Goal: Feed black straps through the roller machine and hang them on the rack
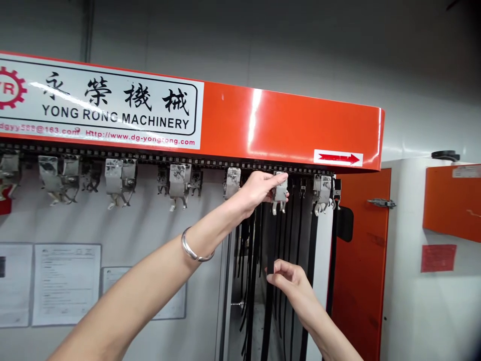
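My left hand (259,188), with a silver bangle on its wrist, reaches up and pinches a metal clip (280,191) that hangs from the chain rail under the orange machine hood (285,125). Lower down, my right hand (287,278) is closed on a long black strap (269,240) that hangs from about that clip. Several more black straps (250,281) dangle behind it in the dark opening of the machine.
A row of empty metal clips (120,181) runs along the rail to the left, another clip (323,193) to the right. An orange door (361,260) stands at the right with a latch. Paper sheets (65,283) are stuck on the grey wall below.
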`<state>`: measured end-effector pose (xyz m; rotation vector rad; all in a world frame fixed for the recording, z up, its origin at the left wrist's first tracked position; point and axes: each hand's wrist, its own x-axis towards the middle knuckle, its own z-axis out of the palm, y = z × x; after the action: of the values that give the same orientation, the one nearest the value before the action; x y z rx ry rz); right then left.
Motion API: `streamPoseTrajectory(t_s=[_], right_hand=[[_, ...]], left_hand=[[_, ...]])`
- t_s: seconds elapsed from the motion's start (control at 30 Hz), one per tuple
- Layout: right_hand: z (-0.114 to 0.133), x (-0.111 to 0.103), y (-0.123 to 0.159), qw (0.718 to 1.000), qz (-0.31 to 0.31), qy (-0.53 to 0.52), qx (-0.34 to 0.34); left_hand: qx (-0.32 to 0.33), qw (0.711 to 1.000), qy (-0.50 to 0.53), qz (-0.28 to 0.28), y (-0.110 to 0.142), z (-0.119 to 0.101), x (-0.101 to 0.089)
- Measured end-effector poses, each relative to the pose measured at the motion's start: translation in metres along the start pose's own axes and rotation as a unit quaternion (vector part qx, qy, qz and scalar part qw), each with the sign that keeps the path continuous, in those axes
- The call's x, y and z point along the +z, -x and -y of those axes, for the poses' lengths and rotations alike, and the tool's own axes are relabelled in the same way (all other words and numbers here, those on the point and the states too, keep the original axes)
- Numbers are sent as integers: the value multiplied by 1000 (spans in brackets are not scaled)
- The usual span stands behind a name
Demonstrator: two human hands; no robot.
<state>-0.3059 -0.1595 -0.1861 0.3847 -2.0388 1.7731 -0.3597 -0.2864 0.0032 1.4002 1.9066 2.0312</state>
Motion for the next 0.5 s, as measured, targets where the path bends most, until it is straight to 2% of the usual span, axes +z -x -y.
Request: streamPoseTrajectory(t_s=[0.27,0.33,0.5], right_hand=[[-3,0,-1,1000,-7,-3,10],[-3,0,-1,1000,-11,-1,8],[-4,2,-2,999,-28,15,6]], left_hand=[[12,1000,-21,4,4,1,3],[28,998,-48,-6,12,10,2],[33,985,-149,-81,37,46,-2]])
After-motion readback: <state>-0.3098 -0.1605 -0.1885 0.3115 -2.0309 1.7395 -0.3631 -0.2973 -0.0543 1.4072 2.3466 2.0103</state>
